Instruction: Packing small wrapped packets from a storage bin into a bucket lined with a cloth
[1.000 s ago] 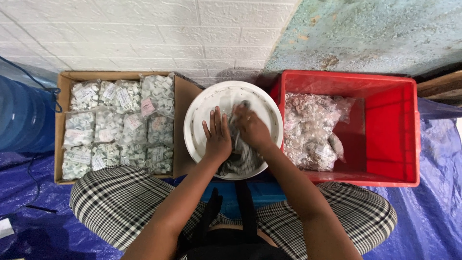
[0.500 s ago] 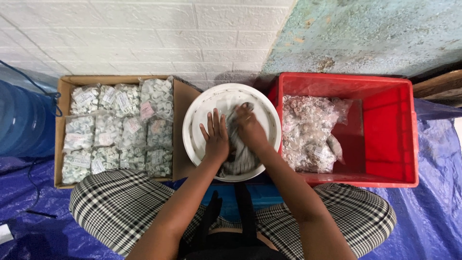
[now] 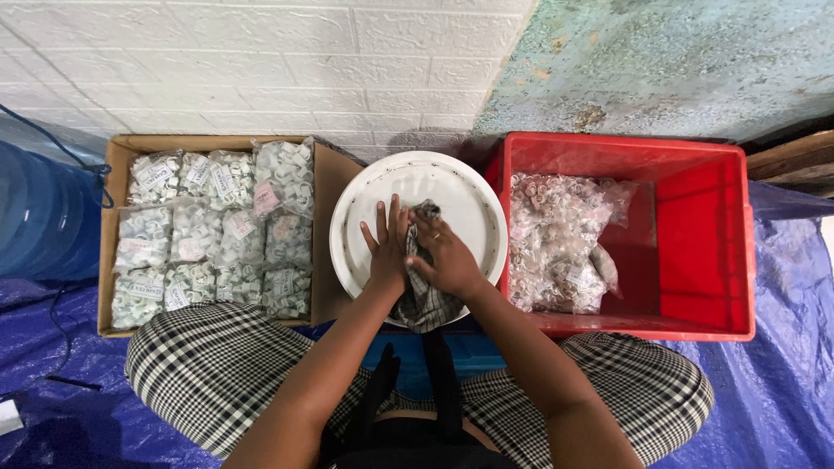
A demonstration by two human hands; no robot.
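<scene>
Both hands rest inside a round white basin that sits just ahead of the person's crossed legs in black-and-white checked trousers. Flat and spread, the left hand lies palm down on the basin's floor, its fingers pointing away from the body and its edge touching a crumpled checked cloth. Beside it, the right hand is closed over the cloth, fingers curled and pressing the fabric down against the basin; the two hands touch at the thumbs' side. Part of the cloth hangs over the near rim of the basin, and a small bunched end shows past the right hand's knuckles, toward the middle of the basin.

Under the person lies a blue plastic sheet, which covers the floor on both sides. Left of the basin, touching it, stands an open cardboard box packed with rows of clear bags of small white parts. Right of the basin stands a red plastic crate holding a heap of clear bags of small pale rings against its left wall. A blue water bottle lies at the far left. Behind everything rises a white brick wall, with a rough bluish wall to its right.
</scene>
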